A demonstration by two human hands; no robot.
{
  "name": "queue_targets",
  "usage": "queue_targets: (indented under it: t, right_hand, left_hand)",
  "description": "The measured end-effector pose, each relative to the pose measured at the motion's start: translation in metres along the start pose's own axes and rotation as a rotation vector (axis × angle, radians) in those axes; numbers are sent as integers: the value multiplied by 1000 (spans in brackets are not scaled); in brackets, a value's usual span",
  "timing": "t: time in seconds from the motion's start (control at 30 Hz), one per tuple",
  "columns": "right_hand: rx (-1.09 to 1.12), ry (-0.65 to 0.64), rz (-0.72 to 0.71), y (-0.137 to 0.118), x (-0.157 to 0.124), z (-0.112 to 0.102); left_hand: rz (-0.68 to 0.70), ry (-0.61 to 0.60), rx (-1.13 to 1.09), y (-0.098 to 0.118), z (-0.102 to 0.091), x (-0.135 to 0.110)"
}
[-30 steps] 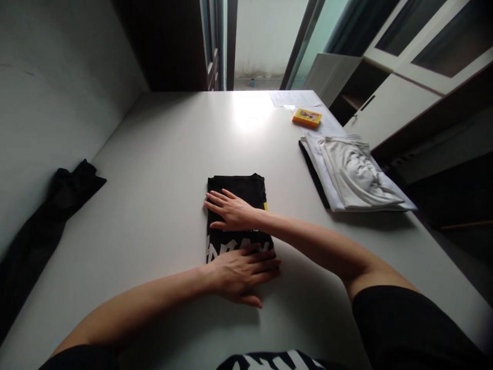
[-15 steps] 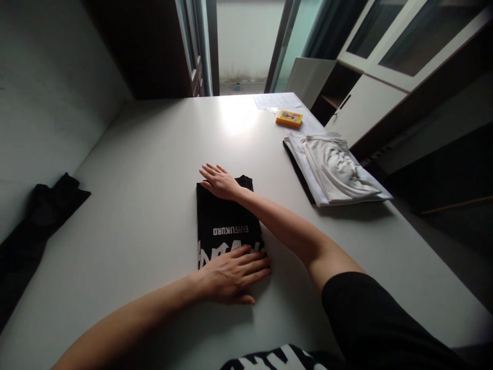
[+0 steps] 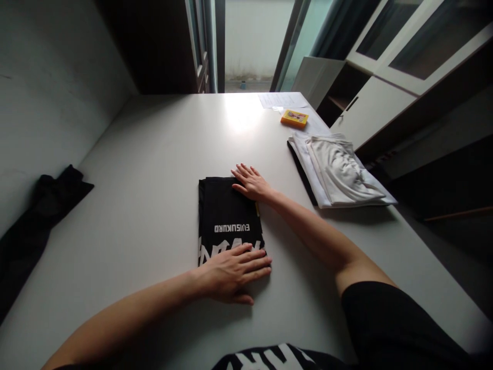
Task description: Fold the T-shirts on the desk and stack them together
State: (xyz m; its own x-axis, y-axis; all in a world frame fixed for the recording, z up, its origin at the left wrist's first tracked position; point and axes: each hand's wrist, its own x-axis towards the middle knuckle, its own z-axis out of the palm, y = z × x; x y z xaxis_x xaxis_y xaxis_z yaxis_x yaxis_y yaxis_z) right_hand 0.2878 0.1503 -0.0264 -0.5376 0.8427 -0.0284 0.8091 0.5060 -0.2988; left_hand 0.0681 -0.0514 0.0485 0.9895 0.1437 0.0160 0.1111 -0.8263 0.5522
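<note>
A black T-shirt (image 3: 227, 209), folded into a flat rectangle, lies in front of me with white lettering upside down to my view. My left hand (image 3: 234, 270) rests flat across its near edge, fingers stretched to the right and covering part of the large white print. At the far right corner of the shirt, my right hand (image 3: 251, 182) lies palm down with its fingers spread. A bit of yellow shows at the shirt's right edge, below the right wrist.
A stack of folded white and black clothes (image 3: 342, 172) sits on the right of the white table (image 3: 154, 205). Behind it are a yellow-orange box (image 3: 295, 118) and papers (image 3: 281, 100). Dark cloth (image 3: 46, 205) lies at the left, by the wall.
My right hand has slid to the right along the shirt's far edge, uncovering the far left part, which now looks flatter. My left hand has stayed in place.
</note>
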Motion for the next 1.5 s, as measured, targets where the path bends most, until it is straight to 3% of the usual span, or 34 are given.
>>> queue_targets:
  t: [0.07, 0.13, 0.23, 0.3, 0.37, 0.47, 0.6, 0.7, 0.77, 0.83, 1.0, 1.07, 1.27, 1.4, 1.5]
  right_hand:
    - [-4, 35, 86, 3, 17, -5]
    - [12, 104, 94, -10, 25, -12]
    - [86, 108, -215, -55, 23, -17]
    - [147, 0, -483, -86, 18, -14]
    - [169, -76, -591, -105, 18, -5]
    - [130, -45, -459, -98, 36, 8]
    - [89, 55, -176, -58, 71, 15]
    - [90, 98, -101, -45, 72, 11]
    - [99, 100, -127, -46, 55, 5]
    - [119, 97, -151, -50, 27, -1]
    - [218, 79, -67, -58, -59, -8]
    - [237, 58, -51, -68, -90, -6]
    - [81, -11, -74, -111, -156, -8]
    - [33, -32, -68, -108, -181, -14]
    - [47, -4, -35, -111, -190, -15]
  left_hand:
    - [5, 7, 6, 0, 0, 0]
    - [9, 15, 13, 0, 0, 0]
    - [3, 33, 25, 0, 1, 1]
    - [5, 50, 33, 1, 1, 0]
    - [20, 65, 39, 1, 0, 0]
    - [26, 82, 52, 1, -1, -1]
    - [2, 95, 82, 3, 1, -1]
    - [30, 113, 107, 1, 3, -2]
    - [74, 139, 114, -5, 0, -6]
    - [29, 199, 109, -14, -7, -15]
    - [-517, 357, 152, -45, -16, -48]
    - [-617, 337, 186, -51, -11, -57]
    - [-680, 271, 225, -47, 6, -86]
    - [-674, 250, 275, -35, 5, -108]
    - [-602, 239, 280, -20, 3, -105]
